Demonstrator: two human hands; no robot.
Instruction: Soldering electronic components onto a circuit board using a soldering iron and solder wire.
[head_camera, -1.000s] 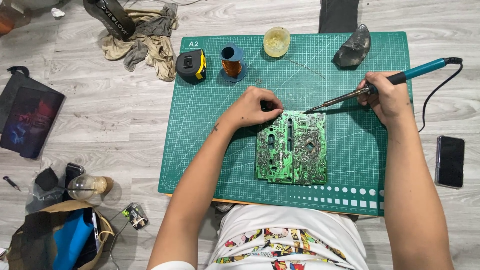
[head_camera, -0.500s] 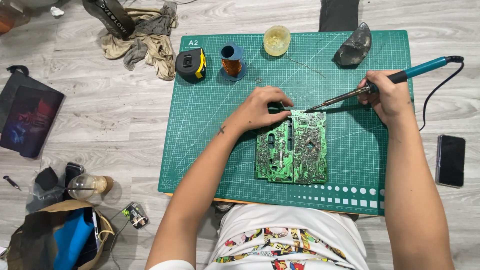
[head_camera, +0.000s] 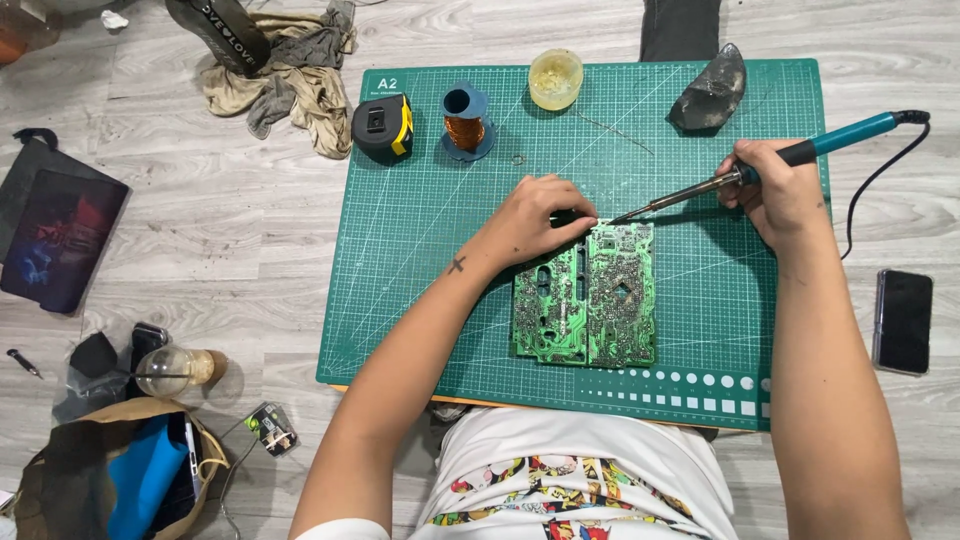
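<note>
Green circuit board (head_camera: 588, 296) lies flat on the green cutting mat (head_camera: 420, 260), solder side up, a bit right of mat centre and close to the mat's near edge. Left hand (head_camera: 530, 222) sits at the board's top-left corner, fingers curled in narrow, tips pinched on sth small and dark right at the board's top edge; can't tell what it is. Right hand (head_camera: 775, 190) is off to the board's upper right, fingers wrapped tight round the teal-handled soldering iron (head_camera: 770, 165). The iron is slanted down-left, its tip at the board's top edge, just beside the left fingertips. Its black cord loops off past the mat's right edge.

Far side of the mat from the board: black-and-yellow tape measure (head_camera: 382, 128), spool of copper wire (head_camera: 466, 122), small yellowish pot (head_camera: 556, 78), grey sponge-like lump (head_camera: 708, 90). Dark phone (head_camera: 902, 320) lies on the floor right of the mat; crumpled rags (head_camera: 290, 80) off the mat's top-left corner.
</note>
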